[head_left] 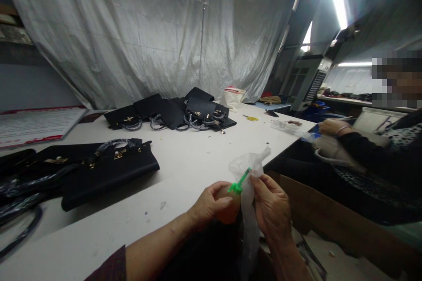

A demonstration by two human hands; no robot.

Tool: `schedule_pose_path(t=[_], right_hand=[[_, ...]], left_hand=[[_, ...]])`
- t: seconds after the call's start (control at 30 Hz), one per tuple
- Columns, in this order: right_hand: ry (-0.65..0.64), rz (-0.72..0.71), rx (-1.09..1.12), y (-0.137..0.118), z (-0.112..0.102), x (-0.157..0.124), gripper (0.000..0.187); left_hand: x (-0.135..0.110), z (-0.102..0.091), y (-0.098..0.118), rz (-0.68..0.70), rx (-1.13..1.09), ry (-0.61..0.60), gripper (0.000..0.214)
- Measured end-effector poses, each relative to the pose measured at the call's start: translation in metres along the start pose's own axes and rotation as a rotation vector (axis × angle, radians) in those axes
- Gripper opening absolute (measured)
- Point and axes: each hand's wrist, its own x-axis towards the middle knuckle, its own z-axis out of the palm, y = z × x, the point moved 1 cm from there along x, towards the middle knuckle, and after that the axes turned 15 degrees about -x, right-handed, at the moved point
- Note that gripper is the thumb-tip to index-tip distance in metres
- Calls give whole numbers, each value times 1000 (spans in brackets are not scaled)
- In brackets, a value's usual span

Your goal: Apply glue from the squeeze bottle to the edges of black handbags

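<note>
My left hand [216, 204] is wrapped round a small rounded squeeze bottle [230, 211] with orange contents. A green nozzle [243, 179] rises from its top, slanting up to the right. My right hand [272, 204] pinches a thin, whitish translucent plastic sheet [249, 228], which bunches up above the fingers and hangs down below them. The nozzle's tip is against or just in front of this plastic; I cannot tell which. Both hands are at the near edge of the white table [184, 162].
Black handbags [112, 169] lie at the left, with a pile of more black handbags [171, 112] at the back. Yellow scissors [251, 118] and a cream cloth bag [233, 98] are farther off. A cardboard box [316, 210] stands below right. A co-worker [369, 149] sits at the right.
</note>
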Motion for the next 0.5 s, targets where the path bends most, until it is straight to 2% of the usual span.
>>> schedule_pose_path(t=[0.13,0.3,0.5], right_hand=[[21,0,-51,0,-5,2,39],[31,-26,-107,3,-11,3,33],[20,-67,-185,3,-13,2,33]], left_hand=[[1,0,1,43,113,4,52],[1,-1,0,71,226,17,50],[-2,5,4,172,326,27,43]])
